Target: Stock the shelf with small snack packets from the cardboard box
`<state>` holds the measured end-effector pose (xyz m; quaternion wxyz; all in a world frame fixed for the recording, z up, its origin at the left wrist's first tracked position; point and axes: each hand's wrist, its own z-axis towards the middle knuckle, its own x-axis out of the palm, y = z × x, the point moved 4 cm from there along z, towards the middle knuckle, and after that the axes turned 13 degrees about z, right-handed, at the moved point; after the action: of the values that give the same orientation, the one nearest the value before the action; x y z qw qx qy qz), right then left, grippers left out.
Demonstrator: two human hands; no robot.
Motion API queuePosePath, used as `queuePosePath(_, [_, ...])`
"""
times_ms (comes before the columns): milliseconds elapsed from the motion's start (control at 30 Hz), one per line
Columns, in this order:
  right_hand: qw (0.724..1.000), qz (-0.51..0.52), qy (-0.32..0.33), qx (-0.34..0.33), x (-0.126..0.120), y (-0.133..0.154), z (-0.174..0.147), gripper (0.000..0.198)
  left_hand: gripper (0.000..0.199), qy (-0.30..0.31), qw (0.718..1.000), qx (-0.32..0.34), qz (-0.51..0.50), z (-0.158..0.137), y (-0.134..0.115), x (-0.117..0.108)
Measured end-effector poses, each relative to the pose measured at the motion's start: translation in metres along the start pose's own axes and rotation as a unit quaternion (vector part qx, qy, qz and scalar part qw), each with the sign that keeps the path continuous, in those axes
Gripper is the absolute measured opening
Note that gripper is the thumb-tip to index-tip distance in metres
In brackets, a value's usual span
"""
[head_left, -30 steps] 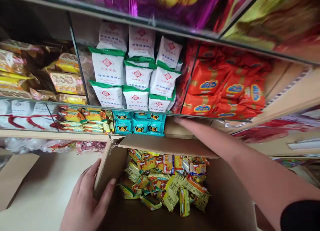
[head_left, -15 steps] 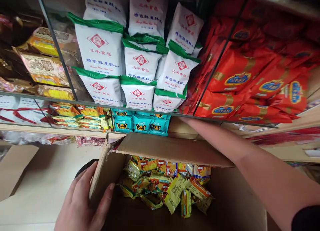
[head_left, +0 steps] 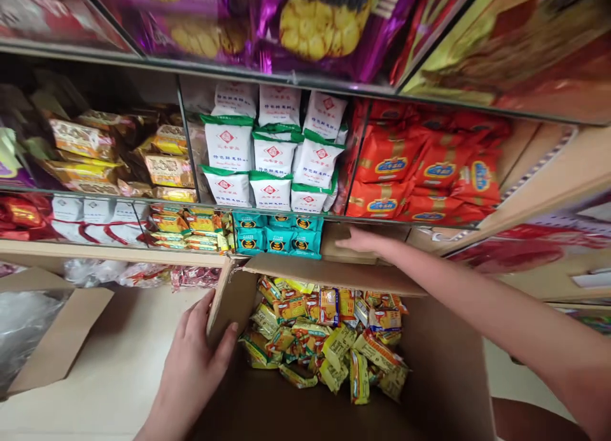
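Note:
My left hand (head_left: pixel 203 352) is closed over the left wall of a cardboard box (head_left: pixel 305 270), thumb inside and fingers outside. Small snack packets (head_left: pixel 329 345) in yellow and orange wrappers lie loose in the box. Beyond the box's far flap, my right hand (head_left: pixel 365 242) reaches into the low shelf compartment (head_left: pixel 334 231) with a finger stretched out to the left and nothing visible in it. Teal packets (head_left: pixel 279 239) are stacked just left of that hand.
White and green packets (head_left: pixel 272 154) fill the shelf above, beside red packets (head_left: pixel 386 164). A glass shelf edge (head_left: pixel 329 217) runs right above my right hand. On the floor at left stands another open carton (head_left: pixel 62 339) with clear plastic in it.
The view has drawn back and tilted up, so higher shelves show. My right hand, earlier hidden under the shelf edge, is now visible. My left hand keeps its hold on the box wall.

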<state>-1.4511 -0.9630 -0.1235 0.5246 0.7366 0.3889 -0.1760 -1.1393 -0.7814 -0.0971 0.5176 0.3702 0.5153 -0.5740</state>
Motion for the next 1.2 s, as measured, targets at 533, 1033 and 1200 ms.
queuePosePath(533, [0.941, 0.026, -0.248, -0.228, 0.027, -0.034, -0.229, 0.017, 0.032, 0.208, 0.909, 0.213, 0.293, 0.040, -0.080, 0.093])
queuePosePath(1033, [0.928, 0.304, -0.124, -0.176, 0.075, 0.002, -0.210, 0.040, 0.027, 0.240, 0.946, 0.210, 0.060, 0.003, -0.113, -0.011])
queuePosePath(1200, [0.882, 0.372, -0.219, -0.188, 0.062, 0.023, -0.197, 0.026, 0.036, 0.297, 0.871, 0.092, -0.380, -0.006, -0.158, -0.021])
